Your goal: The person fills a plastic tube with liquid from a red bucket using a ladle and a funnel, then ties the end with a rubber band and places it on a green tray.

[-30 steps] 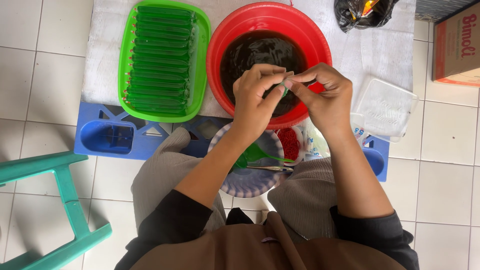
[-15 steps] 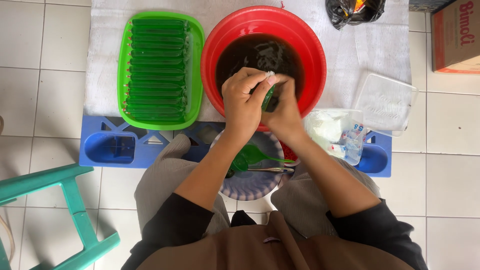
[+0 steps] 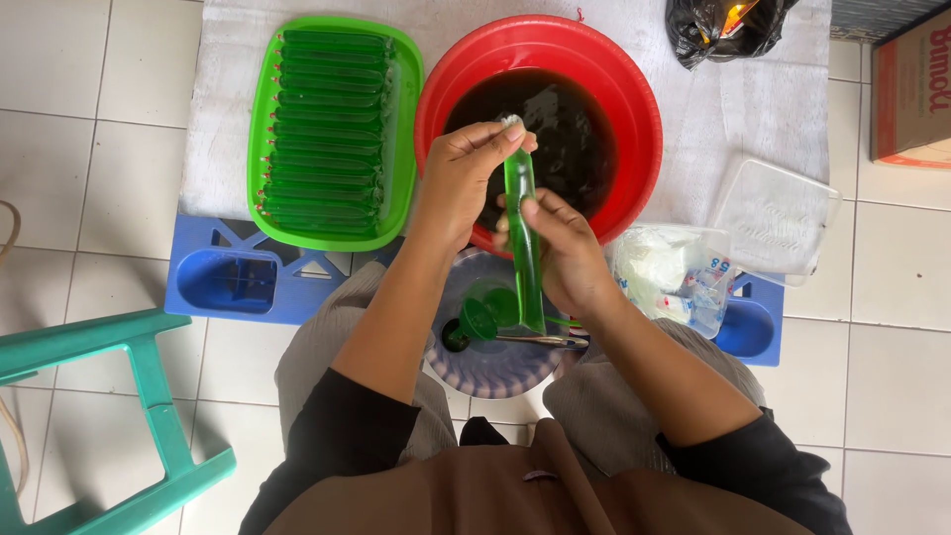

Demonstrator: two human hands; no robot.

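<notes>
Here, hands: left hand (image 3: 466,173) pinches green tube (image 3: 522,243) top; right hand (image 3: 565,253) grips its middle.
Around: red basin (image 3: 634,109) behind, green tray (image 3: 401,119) beside.

teal stool (image 3: 119,396) lower left | black bag (image 3: 723,28) top right | cardboard box (image 3: 911,94) right edge | clear lid (image 3: 775,220)

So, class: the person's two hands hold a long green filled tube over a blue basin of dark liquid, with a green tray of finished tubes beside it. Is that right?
Not quite: the basin is red, not blue, as the head view shows. The rest holds: the left hand and right hand hold the green tube over the dark liquid, with the green tray of tubes beside it.
</notes>
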